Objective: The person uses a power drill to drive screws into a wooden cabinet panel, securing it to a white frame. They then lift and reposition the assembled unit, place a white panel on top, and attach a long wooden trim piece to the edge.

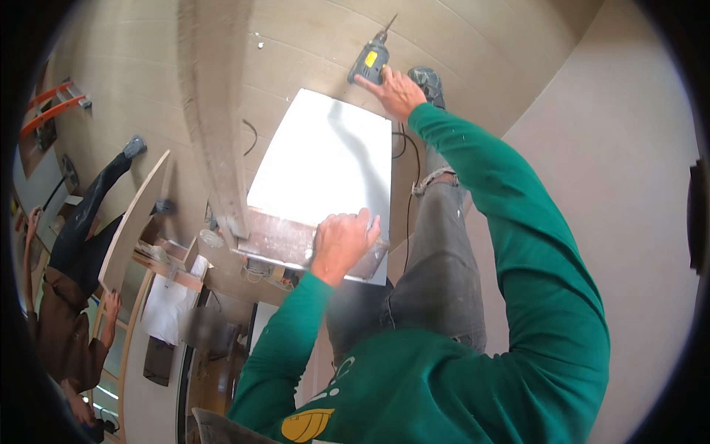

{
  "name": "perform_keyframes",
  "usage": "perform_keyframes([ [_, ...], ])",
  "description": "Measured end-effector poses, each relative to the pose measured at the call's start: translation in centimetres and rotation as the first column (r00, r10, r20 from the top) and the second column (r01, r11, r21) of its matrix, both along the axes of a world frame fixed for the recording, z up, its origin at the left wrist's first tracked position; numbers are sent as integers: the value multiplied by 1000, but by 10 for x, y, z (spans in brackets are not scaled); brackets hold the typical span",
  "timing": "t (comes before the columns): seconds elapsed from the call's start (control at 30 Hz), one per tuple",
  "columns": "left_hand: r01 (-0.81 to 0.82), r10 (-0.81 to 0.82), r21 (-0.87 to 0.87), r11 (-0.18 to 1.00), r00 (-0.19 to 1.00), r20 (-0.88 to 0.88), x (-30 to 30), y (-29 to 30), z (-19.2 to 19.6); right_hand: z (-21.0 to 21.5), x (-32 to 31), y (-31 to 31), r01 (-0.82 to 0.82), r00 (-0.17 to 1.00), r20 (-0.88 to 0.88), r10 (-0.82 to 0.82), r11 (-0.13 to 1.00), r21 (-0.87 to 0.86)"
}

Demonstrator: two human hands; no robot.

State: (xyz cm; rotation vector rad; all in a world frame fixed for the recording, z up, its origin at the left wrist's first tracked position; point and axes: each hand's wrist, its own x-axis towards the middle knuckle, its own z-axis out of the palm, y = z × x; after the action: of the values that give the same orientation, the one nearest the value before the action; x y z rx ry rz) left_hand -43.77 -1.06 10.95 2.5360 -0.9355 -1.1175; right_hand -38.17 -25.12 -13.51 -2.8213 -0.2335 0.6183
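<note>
My right hand holds a dark grey power drill with a yellow label. One finger reaches along the rear of its body, and the long bit points up and away to the far right. My left hand is closed on a worn, reddish-brown board speckled with white, its thumb standing up. That board lies across the near end of a bright white panel. What the left fingers do underneath is hidden.
A long blurred plank rises just left of the panel. A black cord runs beside my leg. At left a person holds a curved wooden board. An orange ladder lies farther off; a pale wall stands at right.
</note>
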Motion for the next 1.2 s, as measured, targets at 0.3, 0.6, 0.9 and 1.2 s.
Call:
perform_keyframes([
  [0.3, -154, 153, -116, 981, 988, -10, 5, -1, -4, -110, 26, -11, 234, 967, 121, -223, 969, -78],
  [0.6, -288, 284, -182, 940, 957, -50, -10, 15, -2, -53, -27, 26, 367, 907, -308, -287, 898, 242],
  [0.9, -441, 684, -523, 729, 455, 570, 124, 75, 137, 264, -55, 83, 700, 593, -787, 171, 373, 609],
  [1.2, -726, 837, -493, 480, 547, 10, 236, 42, 116, 249, -86, 184, 373, 881, -439, -175, 828, 418],
])
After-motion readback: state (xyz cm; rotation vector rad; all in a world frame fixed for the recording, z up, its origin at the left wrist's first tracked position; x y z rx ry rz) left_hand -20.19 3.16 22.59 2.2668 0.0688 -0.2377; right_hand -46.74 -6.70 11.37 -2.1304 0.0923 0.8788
